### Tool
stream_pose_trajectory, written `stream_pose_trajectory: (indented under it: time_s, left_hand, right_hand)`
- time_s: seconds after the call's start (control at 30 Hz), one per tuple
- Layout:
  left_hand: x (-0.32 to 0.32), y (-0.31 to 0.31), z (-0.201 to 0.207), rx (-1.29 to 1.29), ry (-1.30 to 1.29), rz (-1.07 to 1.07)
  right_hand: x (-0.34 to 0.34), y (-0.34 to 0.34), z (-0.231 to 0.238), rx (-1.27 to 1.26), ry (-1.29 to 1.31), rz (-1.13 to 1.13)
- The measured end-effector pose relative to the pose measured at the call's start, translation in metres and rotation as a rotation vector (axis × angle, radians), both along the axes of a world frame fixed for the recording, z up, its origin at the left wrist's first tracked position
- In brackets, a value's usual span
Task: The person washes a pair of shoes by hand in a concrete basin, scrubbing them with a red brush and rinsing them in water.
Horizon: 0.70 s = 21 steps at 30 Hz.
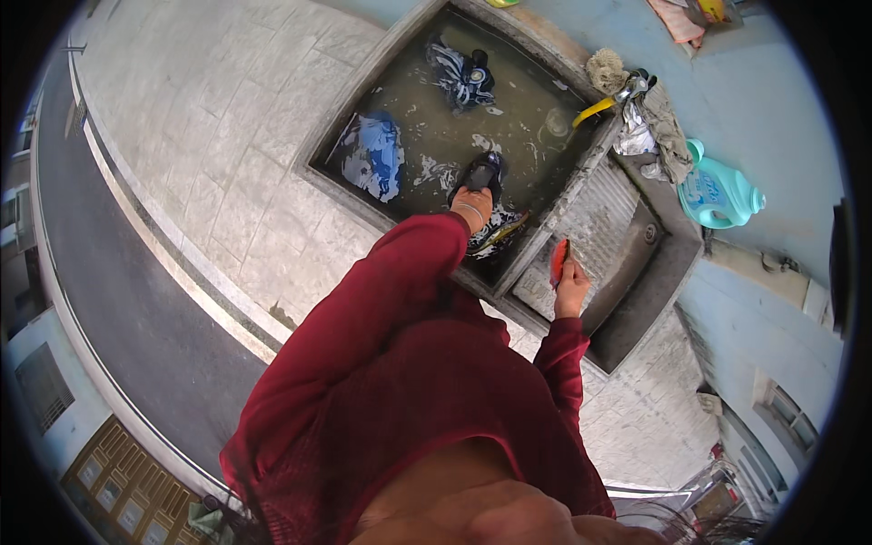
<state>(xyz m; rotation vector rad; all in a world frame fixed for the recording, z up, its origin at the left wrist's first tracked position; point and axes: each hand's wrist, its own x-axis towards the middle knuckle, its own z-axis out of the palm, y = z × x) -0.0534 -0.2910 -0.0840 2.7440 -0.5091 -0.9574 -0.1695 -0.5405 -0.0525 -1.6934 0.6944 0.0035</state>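
My left hand (471,208) reaches over a concrete basin (347,116) of murky water. Its fingers are closed on the near end of a dark, rounded thing that looks like a shoe (484,169), at the water's surface. A red-orange scrubbing brush (559,263) is in my right hand (571,289), above the ridged washboard slab (599,211) on the right. The brush's bristles are hard to make out. Close to my left hand, a yellowish strip (502,233) shows at the basin's near side. A blue cloth-like thing (374,154) and a black-and-white striped thing (461,76) lie in the water.
A tap with a yellow hose (594,112) hangs over the basin's right wall. Beside it are a scrubbing pad (606,70) and a grey rag (667,136). A turquoise detergent bottle (719,193) stands by the slab's far right edge. Stone paving (238,145) borders the basin.
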Motion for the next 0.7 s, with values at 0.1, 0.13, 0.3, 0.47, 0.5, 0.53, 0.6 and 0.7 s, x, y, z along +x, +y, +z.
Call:
stream_pose_trajectory:
  time_s: [0.1, 0.13, 0.3, 0.47, 0.5, 0.53, 0.6, 0.7]
  left_hand:
    - [0.019, 0.006, -0.02, 0.005, 0.038, 0.078]
    - [0.021, 0.009, -0.021, -0.023, 0.058, 0.09]
    - [0.032, 0.034, -0.03, -0.205, -0.011, 0.326]
    - [0.047, 0.058, -0.013, -0.433, 0.006, 0.914]
    - [0.044, 0.059, -0.024, -0.563, -0.086, 1.075]
    - [0.051, 0.053, -0.004, -0.586, 0.064, 1.162]
    - [0.055, 0.057, -0.028, -0.741, 0.108, 1.408]
    - [0.068, 0.048, 0.015, -1.076, 0.543, 1.706]
  right_hand:
    - [-0.005, -0.008, -0.009, -0.075, 0.037, 0.011]
    - [-0.003, -0.01, -0.013, -0.098, 0.048, 0.018]
    - [-0.006, 0.001, 0.013, 0.029, 0.037, -0.024]
    - [-0.011, 0.009, 0.008, 0.05, 0.003, -0.04]
    - [-0.008, 0.013, 0.013, 0.046, 0.047, -0.059]
    - [-0.012, 0.001, 0.004, 0.029, 0.059, -0.06]
    - [-0.006, 0.008, 0.018, 0.036, 0.101, -0.04]
    - [-0.011, -0.001, 0.024, 0.003, 0.099, -0.064]
